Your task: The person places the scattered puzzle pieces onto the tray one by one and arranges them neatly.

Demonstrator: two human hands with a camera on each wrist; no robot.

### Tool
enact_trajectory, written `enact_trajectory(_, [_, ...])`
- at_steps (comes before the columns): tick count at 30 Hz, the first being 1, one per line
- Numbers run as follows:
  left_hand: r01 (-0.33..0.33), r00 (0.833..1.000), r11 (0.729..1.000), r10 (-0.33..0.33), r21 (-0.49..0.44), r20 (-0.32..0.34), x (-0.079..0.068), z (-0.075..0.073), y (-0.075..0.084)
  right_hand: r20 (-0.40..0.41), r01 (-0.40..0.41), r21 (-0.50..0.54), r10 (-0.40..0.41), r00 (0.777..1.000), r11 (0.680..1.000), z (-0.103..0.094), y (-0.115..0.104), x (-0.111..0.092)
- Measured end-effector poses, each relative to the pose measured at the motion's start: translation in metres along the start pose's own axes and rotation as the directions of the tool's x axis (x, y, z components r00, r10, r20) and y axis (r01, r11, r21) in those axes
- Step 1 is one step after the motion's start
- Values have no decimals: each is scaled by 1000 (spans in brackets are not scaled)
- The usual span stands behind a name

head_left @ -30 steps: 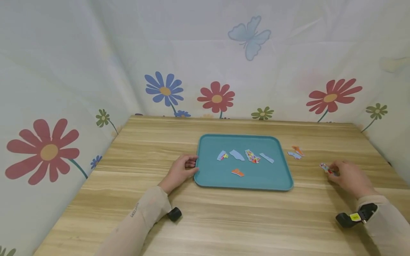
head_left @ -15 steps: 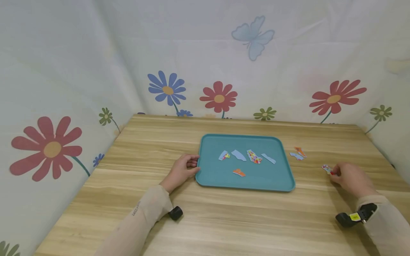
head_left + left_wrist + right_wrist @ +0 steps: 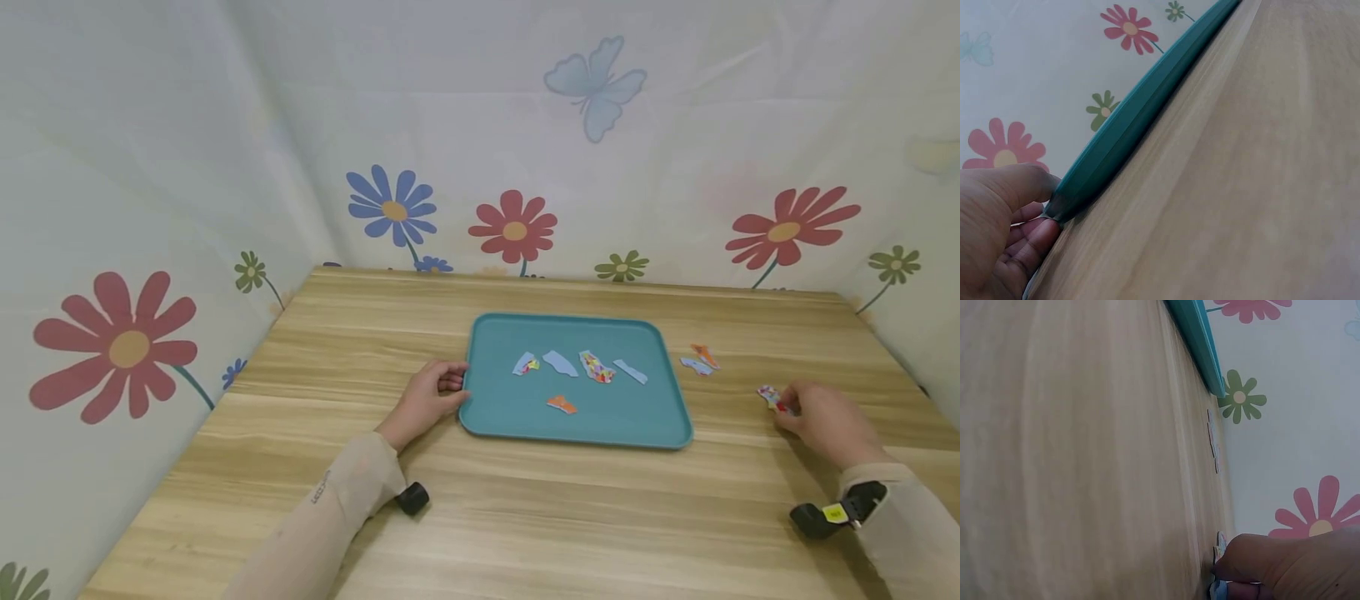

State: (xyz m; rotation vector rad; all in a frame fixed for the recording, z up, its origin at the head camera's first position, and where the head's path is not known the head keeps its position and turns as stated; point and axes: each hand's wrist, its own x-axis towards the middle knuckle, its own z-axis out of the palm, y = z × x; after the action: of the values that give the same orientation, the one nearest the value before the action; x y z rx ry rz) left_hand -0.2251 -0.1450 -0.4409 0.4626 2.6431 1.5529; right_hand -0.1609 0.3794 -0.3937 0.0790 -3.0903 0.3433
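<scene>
A teal tray [image 3: 622, 417] lies on the wooden table. My left hand [image 3: 425, 402] holds its left edge, the thumb and fingers meeting at the rim in the left wrist view. To the right of the tray, my right hand [image 3: 828, 425] pinches a multicoloured scrap of paper [image 3: 768, 395] just at the tabletop, and the fingers hide part of it. The right wrist view shows more than one paper edge [image 3: 1221, 540] under the fingertips; how many pieces there are I cannot tell.
Several torn paper pieces rest on the tray, among them a multicoloured one [image 3: 597, 368] and an orange one [image 3: 562, 405]. An orange scrap [image 3: 706, 356] and a pale blue scrap [image 3: 697, 366] lie right of the tray. A flowered curtain [image 3: 667, 150] hangs behind the table.
The head view has shifted slightly, so everything sits a little further right. Both hands stay almost in place, the left at the tray edge, the right at the multicoloured scrap.
</scene>
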Motion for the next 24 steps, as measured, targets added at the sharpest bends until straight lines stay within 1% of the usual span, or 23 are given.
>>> enact_trajectory(7, [1, 1000, 1000, -1, -2, 8, 0, -1, 0, 12, -9, -6, 9, 1000, 1000, 0, 4, -2])
enact_trajectory(13, [-7, 1000, 1000, 7, -2, 16, 0, -1, 0, 11, -19, 12, 19, 1000, 1000, -3, 3, -3])
enact_trajectory(19, [-3, 1000, 1000, 4, -5, 21, 0, -1, 0, 6, -19, 52, 19, 1000, 998, -11, -1, -3])
enact_trajectory(24, [-2, 1000, 1000, 2, -10, 25, 0, -2, 1, -25, 7, 47, -6, 1000, 999, -20, -8, 0])
